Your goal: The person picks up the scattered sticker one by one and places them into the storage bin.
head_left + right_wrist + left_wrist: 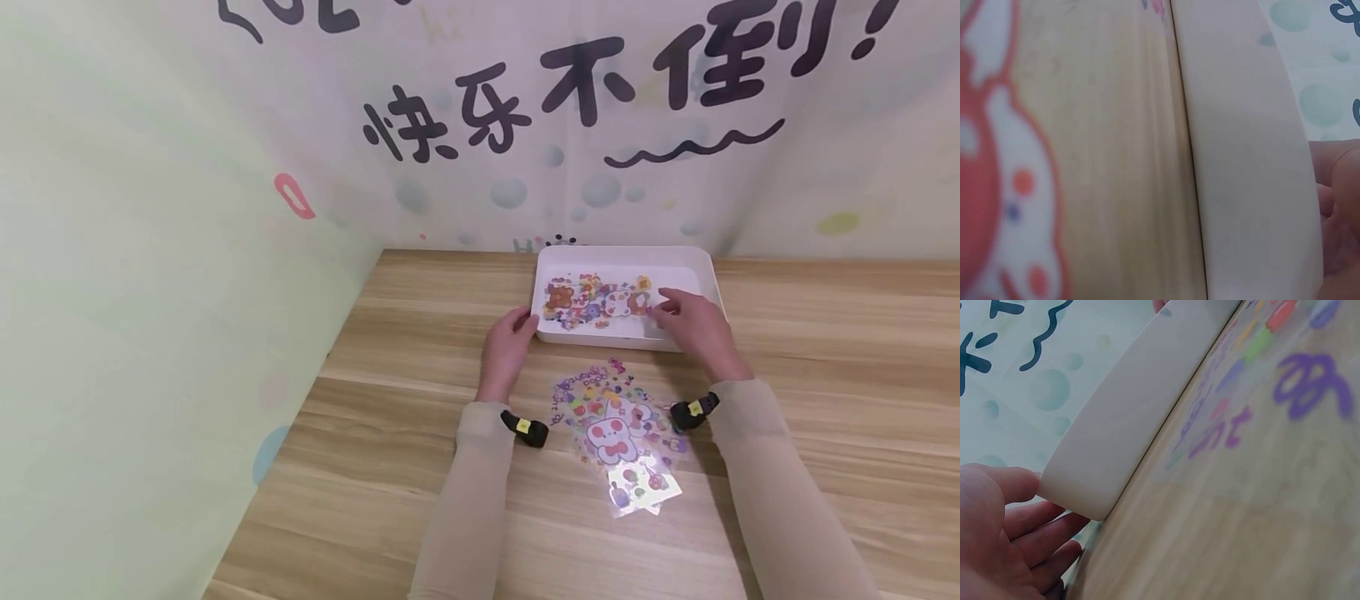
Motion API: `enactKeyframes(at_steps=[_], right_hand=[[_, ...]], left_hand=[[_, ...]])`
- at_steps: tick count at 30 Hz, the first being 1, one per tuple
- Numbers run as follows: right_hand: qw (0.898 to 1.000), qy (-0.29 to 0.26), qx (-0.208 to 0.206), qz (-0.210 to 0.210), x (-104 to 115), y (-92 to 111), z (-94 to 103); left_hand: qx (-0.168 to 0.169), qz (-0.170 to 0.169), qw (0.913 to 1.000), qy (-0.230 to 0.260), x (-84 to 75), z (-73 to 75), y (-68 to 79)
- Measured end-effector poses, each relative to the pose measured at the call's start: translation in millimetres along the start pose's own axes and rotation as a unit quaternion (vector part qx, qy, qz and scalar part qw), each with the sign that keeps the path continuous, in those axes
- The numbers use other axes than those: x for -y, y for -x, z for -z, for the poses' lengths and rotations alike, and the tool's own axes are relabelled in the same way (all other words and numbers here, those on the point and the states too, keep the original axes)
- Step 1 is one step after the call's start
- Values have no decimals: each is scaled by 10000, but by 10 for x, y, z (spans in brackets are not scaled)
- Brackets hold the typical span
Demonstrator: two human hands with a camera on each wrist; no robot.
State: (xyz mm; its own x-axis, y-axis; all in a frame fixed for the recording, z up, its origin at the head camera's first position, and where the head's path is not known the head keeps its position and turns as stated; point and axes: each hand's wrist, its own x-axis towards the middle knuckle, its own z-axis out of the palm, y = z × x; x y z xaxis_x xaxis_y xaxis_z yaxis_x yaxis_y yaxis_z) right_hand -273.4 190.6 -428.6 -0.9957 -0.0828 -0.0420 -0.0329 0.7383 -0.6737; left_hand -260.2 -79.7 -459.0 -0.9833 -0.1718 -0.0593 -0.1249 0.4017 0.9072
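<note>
A white tray (628, 257) stands near the back of the table, with a pile of colourful cartoon stickers (577, 300) in its left half. My left hand (506, 346) is at its front left corner; in the left wrist view the thumb meets the rim and the fingers rest along the outside of the wall. Inside the tray's right part is my right hand (699, 327), reaching over the front wall, fingertips beside the rightmost sticker, index finger apart from the thumb. In the right wrist view the tray wall (1254, 162) hides most of that hand.
Between my forearms, several transparent sticker sheets (615, 442) overlap on the wooden table (390, 375), close to the tray's front. Behind the tray hangs a printed fabric backdrop (480, 204), and a pale wall (150, 333) borders the left side.
</note>
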Motion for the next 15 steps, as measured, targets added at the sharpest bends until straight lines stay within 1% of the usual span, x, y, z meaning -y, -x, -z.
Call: enactKeyframes(at_steps=[4, 9, 15], right_hand=[[10000, 6, -19, -33, -23, -10, 0], [9999, 152, -53, 45, -45, -19, 5], [9998, 35, 156, -148, -27, -2, 24]], left_hand=[[2, 16, 10000, -25, 9, -9, -9], [7, -24, 10000, -50, 14, -7, -15], [43, 55, 10000, -17, -1, -15, -18]])
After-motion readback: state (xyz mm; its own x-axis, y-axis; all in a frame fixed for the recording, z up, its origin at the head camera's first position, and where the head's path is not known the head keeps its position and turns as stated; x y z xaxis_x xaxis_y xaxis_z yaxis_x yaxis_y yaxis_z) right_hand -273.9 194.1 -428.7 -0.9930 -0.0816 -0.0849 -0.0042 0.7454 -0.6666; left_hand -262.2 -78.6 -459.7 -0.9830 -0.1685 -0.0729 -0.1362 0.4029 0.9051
